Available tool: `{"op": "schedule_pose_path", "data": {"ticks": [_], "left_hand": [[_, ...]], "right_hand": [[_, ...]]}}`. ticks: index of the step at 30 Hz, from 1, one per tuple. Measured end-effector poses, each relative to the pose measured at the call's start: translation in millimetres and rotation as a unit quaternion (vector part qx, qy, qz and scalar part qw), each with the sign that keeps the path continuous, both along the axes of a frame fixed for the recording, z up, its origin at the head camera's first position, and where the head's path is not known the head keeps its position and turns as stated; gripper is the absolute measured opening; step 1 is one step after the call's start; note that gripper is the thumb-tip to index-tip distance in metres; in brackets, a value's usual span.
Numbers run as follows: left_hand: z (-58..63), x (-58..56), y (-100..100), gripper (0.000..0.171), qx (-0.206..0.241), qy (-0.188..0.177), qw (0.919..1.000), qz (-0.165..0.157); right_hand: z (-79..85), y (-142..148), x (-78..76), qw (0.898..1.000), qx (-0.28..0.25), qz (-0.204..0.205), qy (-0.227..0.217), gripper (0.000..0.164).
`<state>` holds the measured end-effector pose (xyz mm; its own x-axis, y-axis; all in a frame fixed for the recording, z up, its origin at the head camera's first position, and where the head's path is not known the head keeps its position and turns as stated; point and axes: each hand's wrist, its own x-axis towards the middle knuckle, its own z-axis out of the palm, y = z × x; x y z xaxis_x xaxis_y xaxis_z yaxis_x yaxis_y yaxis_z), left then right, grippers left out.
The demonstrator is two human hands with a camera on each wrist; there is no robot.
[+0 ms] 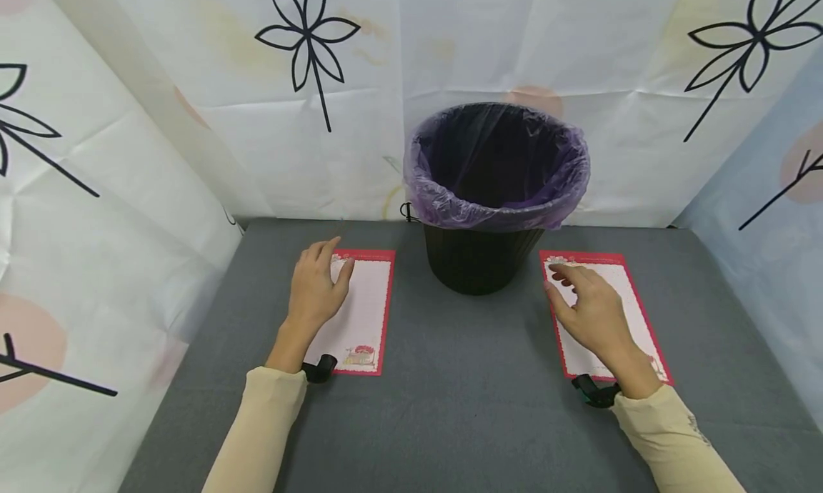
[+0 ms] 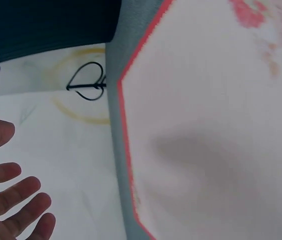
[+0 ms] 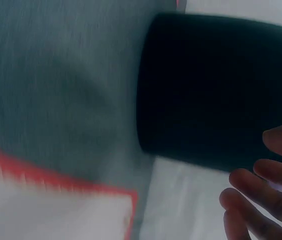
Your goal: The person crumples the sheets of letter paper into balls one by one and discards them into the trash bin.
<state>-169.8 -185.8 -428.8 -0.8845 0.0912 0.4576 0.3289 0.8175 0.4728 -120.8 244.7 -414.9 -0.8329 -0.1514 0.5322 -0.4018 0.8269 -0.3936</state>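
Note:
A sheet of white paper with a red border (image 1: 366,314) lies on the left side of the table, and my left hand (image 1: 316,282) hovers over its left part, fingers loosely extended and holding nothing. Over a matching red-bordered sheet (image 1: 611,282) on the right, my right hand (image 1: 591,311) hangs with relaxed, slightly bent fingers and nothing in its grasp. Both sheets lie flat and are partly hidden by the hands. Between them, toward the back, stands a black trash bin (image 1: 482,257) lined with a purple plastic bag (image 1: 444,203) folded over its rim.
The grey table (image 1: 450,414) meets a white cloth wall (image 1: 360,164) with black flower drawings right behind the bin. More patterned cloth encloses the left side (image 1: 128,264) and the right side (image 1: 765,264). A dark wrist strap (image 1: 321,369) shows at the left wrist.

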Motion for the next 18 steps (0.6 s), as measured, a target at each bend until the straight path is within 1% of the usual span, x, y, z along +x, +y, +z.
{"op": "schedule_pose_path", "data": {"ticks": [2,4,6,8,11,14,18], "left_hand": [[-5.4,1.2,-4,0.048,0.016,-0.017,0.9997,0.007],[-10.7,2.0,-9,0.049,0.035,-0.037,0.9986,0.014],[-15.5,2.5,-14,0.05,0.053,-0.062,0.9964,0.022],[-19.9,2.2,-20,0.052,0.067,-0.088,0.9934,0.029],[-25.6,1.9,-29,0.056,0.081,-0.124,0.9883,0.038],[-30.7,2.1,-40,0.059,0.088,-0.151,0.9836,0.043],[-34.4,3.9,-55,0.062,0.096,-0.19,0.9757,0.053]], "right_hand": [[-5.6,-14,1.5,1.0,-0.013,0.016,-0.011,0.026],[-11.1,-29,2.4,0.998,-0.032,0.036,-0.034,0.025],[-16.8,-44,3.5,0.995,-0.051,0.054,-0.066,0.025],[-22.7,-60,5.0,0.99,-0.074,0.068,-0.103,0.027],[-31.5,-82,6.7,0.979,-0.103,0.087,-0.153,0.03],[-38.1,-104,7.0,0.965,-0.13,0.109,-0.199,0.033],[-43.0,-131,4.2,0.947,-0.16,0.13,-0.248,0.037]]}}
